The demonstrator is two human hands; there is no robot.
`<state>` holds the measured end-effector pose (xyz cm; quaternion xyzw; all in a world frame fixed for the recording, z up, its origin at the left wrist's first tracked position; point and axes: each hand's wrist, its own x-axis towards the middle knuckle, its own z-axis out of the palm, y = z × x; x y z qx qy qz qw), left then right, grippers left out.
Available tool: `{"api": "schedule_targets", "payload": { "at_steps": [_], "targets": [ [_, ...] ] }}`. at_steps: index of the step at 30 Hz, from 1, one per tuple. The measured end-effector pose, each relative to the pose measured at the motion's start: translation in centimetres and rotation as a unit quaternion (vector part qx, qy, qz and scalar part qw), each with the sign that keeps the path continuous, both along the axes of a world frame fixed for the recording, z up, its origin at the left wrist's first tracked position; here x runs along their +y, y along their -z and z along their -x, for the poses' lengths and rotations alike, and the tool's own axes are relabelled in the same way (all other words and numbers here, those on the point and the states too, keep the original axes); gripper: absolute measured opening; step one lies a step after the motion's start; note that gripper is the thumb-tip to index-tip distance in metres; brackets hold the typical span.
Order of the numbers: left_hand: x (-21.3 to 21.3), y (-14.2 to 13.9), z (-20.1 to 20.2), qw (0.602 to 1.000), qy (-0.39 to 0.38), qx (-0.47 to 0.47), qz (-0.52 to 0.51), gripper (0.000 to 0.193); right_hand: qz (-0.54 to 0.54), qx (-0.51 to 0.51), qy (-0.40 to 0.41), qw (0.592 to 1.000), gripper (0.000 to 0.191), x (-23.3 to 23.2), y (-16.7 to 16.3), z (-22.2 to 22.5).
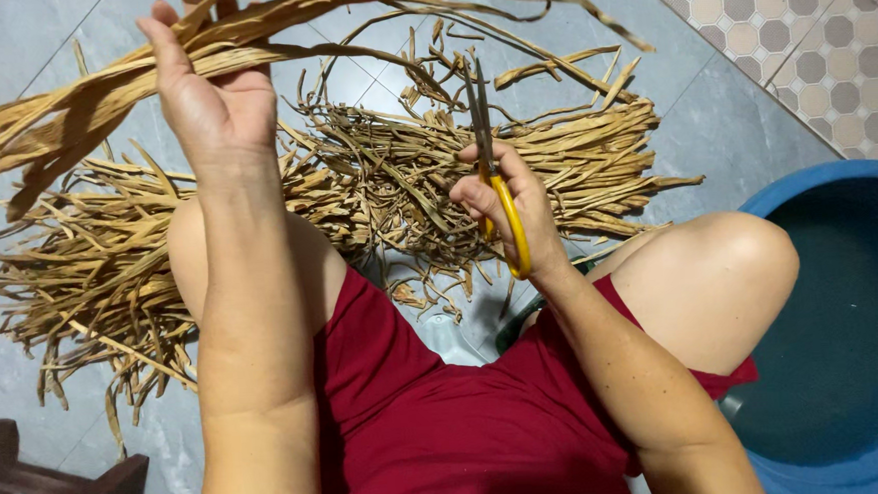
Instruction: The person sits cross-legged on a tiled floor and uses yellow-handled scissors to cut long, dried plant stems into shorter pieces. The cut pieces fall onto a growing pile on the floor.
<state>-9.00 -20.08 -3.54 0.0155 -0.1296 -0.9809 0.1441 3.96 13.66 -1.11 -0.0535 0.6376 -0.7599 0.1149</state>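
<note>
While the person sits low over the grey tiled floor [742, 111] with knees spread, the left hand [213, 103] is raised high, its grip clamped on a bunch of long dried leaf strips [71, 106] that trail off to the left and arch across the top of the view. The right hand [512, 198] sits lower and toward the middle, fingers closed through the yellow handles of a pair of scissors [492, 169]; the dark blades point straight up and look pressed together (or very nearly so). Below both hands a broad pile of the same tan strips [375, 180] is spread over the floor, just beyond the knees. A blue plastic tub [876, 465] stands at the right knee, and part of a dark wooden stool [61, 487] shows at the lower left
</note>
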Motion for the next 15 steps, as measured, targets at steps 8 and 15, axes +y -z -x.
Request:
{"api": "schedule_targets", "payload": {
  "at_steps": [8, 15],
  "targets": [
    [2.6, -0.6, -0.2, 0.999, 0.024, -0.008, -0.029, 0.025, -0.003, -0.044, 0.043, 0.998, 0.04, 0.0, -0.3, 0.8],
    [3.7, -1.2, -0.2, 0.999, 0.024, -0.021, -0.027, 0.027, 0.0, -0.024, 0.085, 0.996, 0.043, 0.3, 0.1, 1.4]
  ]
}}
